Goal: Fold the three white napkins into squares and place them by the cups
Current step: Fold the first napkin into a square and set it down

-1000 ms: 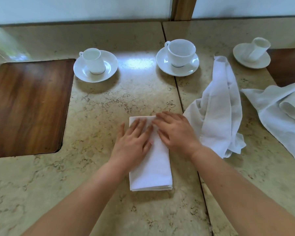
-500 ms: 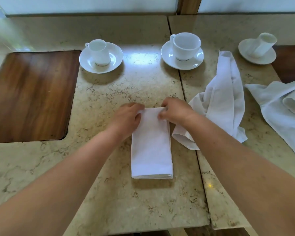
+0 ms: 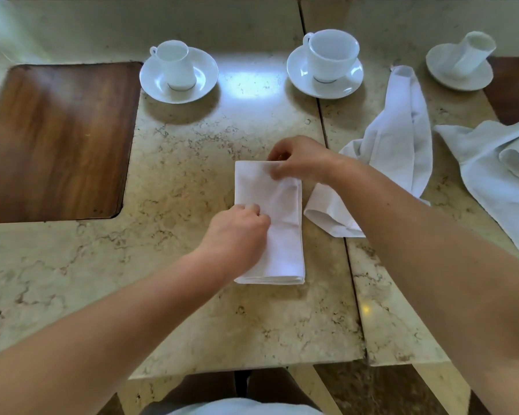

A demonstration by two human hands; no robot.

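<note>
A white napkin (image 3: 283,235) folded into a long rectangle lies on the marble table in front of me. My right hand (image 3: 301,158) pinches its far edge near the right corner. My left hand (image 3: 238,232) pinches the napkin's left edge about halfway down. Two more white napkins lie unfolded: one crumpled (image 3: 393,139) just right of the seam, another (image 3: 504,172) at the far right. Three white cups on saucers stand along the back: left cup (image 3: 176,65), middle cup (image 3: 331,53), right cup (image 3: 472,55).
A dark wooden inlay (image 3: 54,139) fills the table's left side, and another (image 3: 513,88) shows at the right edge. A seam (image 3: 336,187) runs between two marble slabs. The table's near edge (image 3: 252,369) is close to my body.
My left hand has slid from the napkin's far left corner down to the middle of its left edge. My right hand stays at the far edge. The camera has tilted downward.
</note>
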